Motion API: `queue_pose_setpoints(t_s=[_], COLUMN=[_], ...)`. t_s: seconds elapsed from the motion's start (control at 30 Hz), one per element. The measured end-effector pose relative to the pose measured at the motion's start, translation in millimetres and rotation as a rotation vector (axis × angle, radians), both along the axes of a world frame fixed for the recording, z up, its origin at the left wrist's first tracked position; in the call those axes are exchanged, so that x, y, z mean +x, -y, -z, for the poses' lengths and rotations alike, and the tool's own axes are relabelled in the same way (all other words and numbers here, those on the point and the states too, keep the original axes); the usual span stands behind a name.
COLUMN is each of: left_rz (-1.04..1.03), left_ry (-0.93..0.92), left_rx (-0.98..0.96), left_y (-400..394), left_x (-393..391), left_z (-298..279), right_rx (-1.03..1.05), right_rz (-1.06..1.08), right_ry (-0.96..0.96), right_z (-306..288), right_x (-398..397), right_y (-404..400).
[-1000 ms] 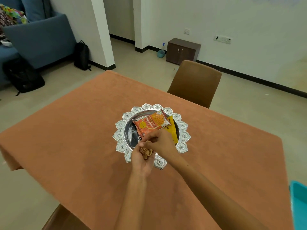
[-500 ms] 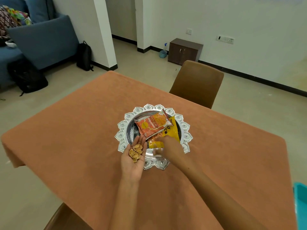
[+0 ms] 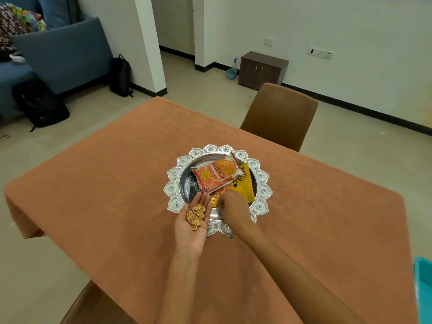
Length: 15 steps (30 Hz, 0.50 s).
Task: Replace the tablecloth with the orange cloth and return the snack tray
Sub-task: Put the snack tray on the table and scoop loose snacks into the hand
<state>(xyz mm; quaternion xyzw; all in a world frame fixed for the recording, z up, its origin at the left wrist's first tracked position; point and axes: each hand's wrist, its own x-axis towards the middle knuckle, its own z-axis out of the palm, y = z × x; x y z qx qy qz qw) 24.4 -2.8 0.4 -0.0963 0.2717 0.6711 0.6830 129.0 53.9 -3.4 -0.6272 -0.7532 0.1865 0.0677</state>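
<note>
Orange cloth [image 3: 117, 183] already covers the tabletop, snack tray [image 3: 174, 175] dead centre. Left hand [image 3: 192, 222] lies flat, cupping shell snacks [image 3: 196, 215]; right hand [image 3: 230, 206] grip curls at the tray's 6 o'clock, pinch unclear. Next, I'd guess: tip snacks back in.

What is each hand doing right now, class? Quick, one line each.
Left hand: open, palm up, carrying shell-shaped snacks.
Right hand: fingers curled down into the snack tray; whether it holds anything cannot be told.
</note>
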Motion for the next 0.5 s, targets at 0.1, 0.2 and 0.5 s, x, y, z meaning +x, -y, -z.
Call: queue_pose_setpoints(t_s=[0.1,0.2,0.5], left_rz=[0.001,0.007,0.012], left_ry=[-0.004,-0.01,-0.018], left_rx=[-0.005,-0.003,-0.02], left_y=[0,1,-2], left_x=[1,1,2], left_z=[0,-1,-2], right_rx=[-0.035,-0.07,-0.169], right_rz=[0.035,0.087,0.236], right_ry=[-0.051,-0.114,-0.481], right_z=[-2,-4,-33], right_x=[-1,-1,15], right_y=[-4,-9,-19])
